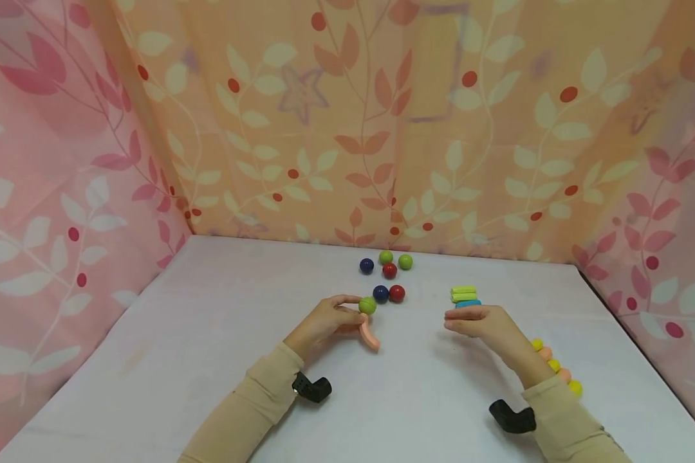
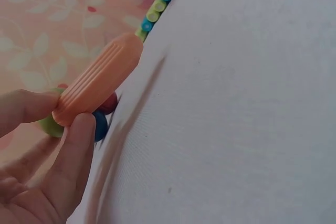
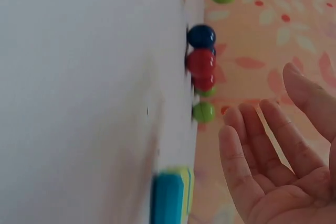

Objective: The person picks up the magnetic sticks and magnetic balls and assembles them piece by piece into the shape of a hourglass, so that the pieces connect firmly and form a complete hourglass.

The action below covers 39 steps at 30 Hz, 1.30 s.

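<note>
My left hand [image 1: 327, 323] pinches a ridged, peach-coloured modelling clay stick [image 1: 369, 335] above the table. In the left wrist view the stick [image 2: 100, 80] is held at one end between thumb and finger. The same hand also holds a shiny green ball [image 1: 367, 305], partly hidden behind the stick in the left wrist view. My right hand [image 1: 489, 329] hovers with nothing in it, its fingers extended in the right wrist view. Nearest to it lie blue clay sticks [image 1: 468, 303] and yellow-green clay sticks [image 1: 463, 294], partly covered by the hand in the head view.
A blue ball [image 1: 380, 294] and a red ball [image 1: 396, 293] sit just beyond my left hand. Farther back are another blue ball [image 1: 367, 265], a red one [image 1: 389, 271] and two green ones [image 1: 405, 262]. Yellow and peach pieces [image 1: 553, 365] line up beside my right wrist. Patterned cloth [image 1: 347, 128] encloses the table.
</note>
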Motion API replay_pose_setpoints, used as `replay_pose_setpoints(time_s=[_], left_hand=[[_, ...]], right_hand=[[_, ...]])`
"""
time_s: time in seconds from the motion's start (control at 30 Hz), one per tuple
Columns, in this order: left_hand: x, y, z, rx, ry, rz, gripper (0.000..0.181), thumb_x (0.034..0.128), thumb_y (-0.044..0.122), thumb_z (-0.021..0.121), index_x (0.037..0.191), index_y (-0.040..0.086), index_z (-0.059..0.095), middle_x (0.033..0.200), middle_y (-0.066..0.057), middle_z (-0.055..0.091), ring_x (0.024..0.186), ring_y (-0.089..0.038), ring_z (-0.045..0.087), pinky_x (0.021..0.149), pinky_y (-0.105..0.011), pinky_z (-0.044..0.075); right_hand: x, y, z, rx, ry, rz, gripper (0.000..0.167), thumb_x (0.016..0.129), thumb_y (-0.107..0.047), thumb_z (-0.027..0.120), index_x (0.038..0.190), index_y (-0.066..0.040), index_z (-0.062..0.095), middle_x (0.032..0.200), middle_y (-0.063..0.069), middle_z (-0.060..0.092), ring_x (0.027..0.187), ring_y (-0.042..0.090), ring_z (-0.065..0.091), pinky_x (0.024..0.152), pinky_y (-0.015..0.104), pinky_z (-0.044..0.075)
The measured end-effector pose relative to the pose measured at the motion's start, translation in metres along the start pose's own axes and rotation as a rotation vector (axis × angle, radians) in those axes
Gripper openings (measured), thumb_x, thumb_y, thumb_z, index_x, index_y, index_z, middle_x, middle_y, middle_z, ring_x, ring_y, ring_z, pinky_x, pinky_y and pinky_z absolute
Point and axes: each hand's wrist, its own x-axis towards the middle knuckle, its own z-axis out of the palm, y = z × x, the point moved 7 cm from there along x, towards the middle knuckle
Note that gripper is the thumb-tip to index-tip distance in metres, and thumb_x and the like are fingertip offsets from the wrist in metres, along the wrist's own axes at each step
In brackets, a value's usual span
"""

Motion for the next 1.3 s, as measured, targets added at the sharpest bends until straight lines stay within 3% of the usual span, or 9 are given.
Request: replay_pose_setpoints(time_s=[0.03,0.23,0.27,0.43,0.53,0.67,0.77,1.1,1.3], left_hand=[[0.0,0.0,0.0,0.0,0.0,-0.003,0.053,0.0871,0.014,0.076,0.136,0.005,0.056,0.103,-0.009,0.075,0.091,-0.013,0.072,0.091,-0.032,0.058],[-0.001,0.0,-0.001,-0.003,0.006,-0.018,0.05,0.0881,0.014,0.075,0.135,0.008,0.058,0.107,-0.008,0.075,0.092,-0.012,0.071,0.091,-0.031,0.058],[0.0,-0.001,-0.001,-0.004,0.007,-0.022,0.05,0.0881,0.014,0.075,0.135,0.008,0.059,0.108,-0.009,0.074,0.093,-0.012,0.071,0.091,-0.031,0.058],[-0.001,-0.002,-0.002,-0.002,0.0,-0.027,0.05,0.0883,0.016,0.075,0.135,0.009,0.059,0.11,-0.009,0.074,0.094,-0.012,0.071,0.093,-0.031,0.057],[-0.002,-0.003,-0.001,-0.016,-0.014,-0.021,0.051,0.0885,0.015,0.074,0.136,0.007,0.057,0.11,-0.01,0.074,0.095,-0.012,0.071,0.093,-0.031,0.057],[-0.002,-0.003,0.0,-0.024,-0.02,-0.023,0.051,0.0884,0.015,0.074,0.136,0.008,0.057,0.11,-0.01,0.074,0.094,-0.012,0.071,0.092,-0.03,0.057],[0.0,-0.003,0.001,-0.017,-0.015,-0.031,0.051,0.0879,0.016,0.075,0.135,0.009,0.058,0.112,-0.01,0.074,0.094,-0.012,0.071,0.091,-0.029,0.058],[0.002,-0.003,0.002,0.01,-0.005,-0.052,0.052,0.0874,0.02,0.076,0.135,0.011,0.059,0.114,-0.009,0.073,0.095,-0.012,0.07,0.091,-0.03,0.058],[0.001,-0.003,0.003,-0.017,-0.012,-0.046,0.05,0.0878,0.017,0.075,0.135,0.01,0.059,0.116,-0.012,0.073,0.094,-0.012,0.071,0.091,-0.031,0.058]], right_hand=[[-0.003,0.004,-0.007,-0.013,0.01,0.024,0.061,0.085,-0.052,0.074,0.131,-0.014,0.065,0.128,0.004,0.069,0.115,0.023,0.061,0.095,0.046,0.051],[-0.019,0.025,-0.041,-0.072,0.028,0.123,0.076,0.082,-0.064,0.069,0.14,-0.016,0.057,0.149,0.017,0.049,0.125,0.037,0.051,0.08,0.044,0.052],[-0.021,0.028,-0.045,-0.065,0.02,0.127,0.078,0.083,-0.064,0.068,0.141,-0.014,0.056,0.152,0.018,0.045,0.132,0.037,0.047,0.086,0.046,0.053],[-0.026,0.049,-0.063,-0.018,0.011,0.198,0.084,0.081,-0.067,0.068,0.145,-0.015,0.051,0.153,0.02,0.042,0.116,0.032,0.06,0.083,0.04,0.058],[-0.024,0.057,-0.075,-0.066,0.022,0.168,0.084,0.083,-0.065,0.067,0.145,-0.011,0.05,0.148,0.02,0.049,0.119,0.033,0.057,0.09,0.05,0.052],[-0.019,0.068,-0.089,-0.135,0.0,0.107,0.076,0.089,-0.056,0.066,0.143,-0.005,0.05,0.143,0.021,0.054,0.134,0.044,0.041,0.099,0.069,0.034],[-0.013,0.076,-0.098,-0.148,-0.039,0.095,0.07,0.092,-0.048,0.066,0.141,-0.001,0.05,0.143,0.024,0.053,0.134,0.047,0.037,0.102,0.073,0.029],[0.004,0.105,-0.103,-0.206,-0.157,0.111,0.063,0.089,-0.038,0.073,0.135,0.002,0.055,0.133,0.022,0.061,0.12,0.036,0.054,0.1,0.069,0.036],[0.008,0.107,-0.101,-0.241,-0.18,0.089,0.056,0.088,-0.036,0.074,0.128,0.0,0.061,0.125,0.015,0.065,0.11,0.025,0.056,0.096,0.053,0.046]])
